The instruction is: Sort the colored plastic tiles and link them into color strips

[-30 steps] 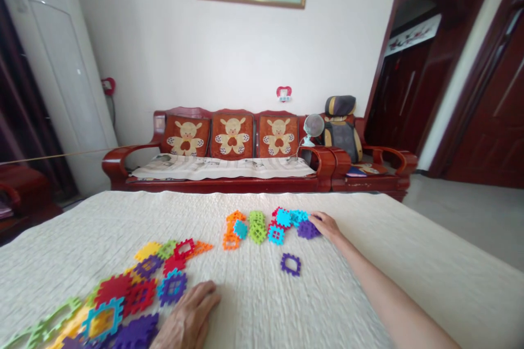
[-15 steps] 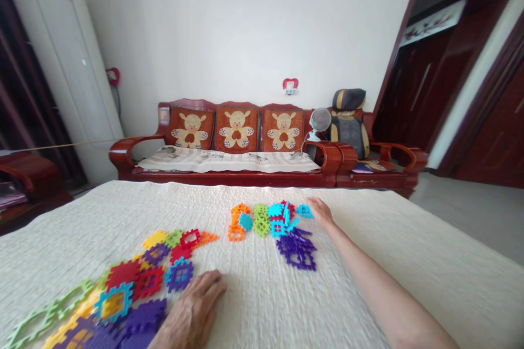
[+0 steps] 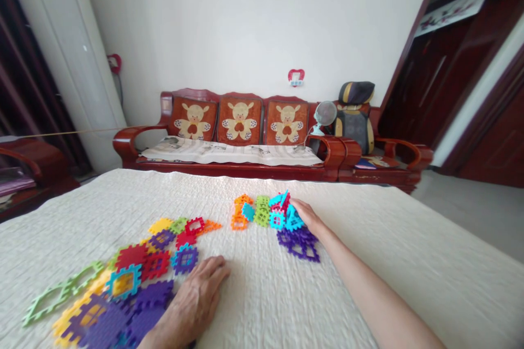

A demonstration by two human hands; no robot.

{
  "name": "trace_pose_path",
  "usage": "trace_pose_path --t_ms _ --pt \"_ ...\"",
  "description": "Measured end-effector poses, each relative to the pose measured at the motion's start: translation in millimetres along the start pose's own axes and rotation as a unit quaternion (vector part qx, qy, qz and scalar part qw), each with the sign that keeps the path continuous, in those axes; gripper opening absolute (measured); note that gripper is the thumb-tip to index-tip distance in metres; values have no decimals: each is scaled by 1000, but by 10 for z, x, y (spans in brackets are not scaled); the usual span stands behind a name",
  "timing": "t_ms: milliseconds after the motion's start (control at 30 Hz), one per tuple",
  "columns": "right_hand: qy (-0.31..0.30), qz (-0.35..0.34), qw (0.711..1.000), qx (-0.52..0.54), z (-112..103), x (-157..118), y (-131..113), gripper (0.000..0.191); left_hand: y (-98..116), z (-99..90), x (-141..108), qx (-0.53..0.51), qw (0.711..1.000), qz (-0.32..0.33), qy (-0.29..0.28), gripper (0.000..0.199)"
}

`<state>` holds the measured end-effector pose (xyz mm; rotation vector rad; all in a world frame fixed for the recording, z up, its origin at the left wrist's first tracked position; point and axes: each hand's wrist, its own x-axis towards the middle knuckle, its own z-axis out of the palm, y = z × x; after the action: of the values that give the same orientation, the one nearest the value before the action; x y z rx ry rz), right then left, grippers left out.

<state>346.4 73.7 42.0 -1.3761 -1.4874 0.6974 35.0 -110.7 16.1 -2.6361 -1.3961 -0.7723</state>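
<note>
Right hand [image 3: 308,217]: blue pieces [image 3: 293,220] at nine o'clock; grip cannot be told
Purple pieces [image 3: 298,242]: right hand's seven o'clock
Left hand [image 3: 203,288]: unclenched, mixed pile [image 3: 124,284] at nine o'clock

Head camera, one view, facing forward and down.
I look over the pale cover [image 3: 262,294], left hand [image 3: 200,290] close, sofa [image 3: 229,169] farther off.

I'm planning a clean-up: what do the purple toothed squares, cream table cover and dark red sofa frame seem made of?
Purple toothed squares: probably moulded plastic, fairly matte; even colour, crisp notches.
Cream puckered table cover: likely quilted fabric, matte; soft, rippled surface.
Dark red, curved-armed sofa frame: perhaps varnished wood, glossy; highlights show, grain unclear.
</note>
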Motion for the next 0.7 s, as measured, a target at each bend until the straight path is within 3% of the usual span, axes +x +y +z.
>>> trace_pose_path --t_ms 67,167,233,300,400,533,700 --pt "-90 -9 994 54 131 -142 -128 39 7 -7 2 -1 1000 -2 -10 44" --pt "-170 -58 982 54 344 -262 -297 39 14 -9 3 -5 1000 -4 -13 45" --pt "-138 -65 988 -26 420 -203 -348 40 19 -12 6 -10 1000 -3 -14 44" --pt "-53 -31 992 -113 421 -23 -325 39 24 -18 11 -15 1000 -7 -19 43" --pt "-7 13 989 -148 355 345 -179 33 30 -28 16 -24 999 -15 -28 42" --pt "-13 55 985 -160 396 622 2 27 42 -42 14 -34 999 -21 -35 41" --pt "-27 26 995 -92 645 591 -35 40 69 -66 28 -42 998 -32 -38 42"
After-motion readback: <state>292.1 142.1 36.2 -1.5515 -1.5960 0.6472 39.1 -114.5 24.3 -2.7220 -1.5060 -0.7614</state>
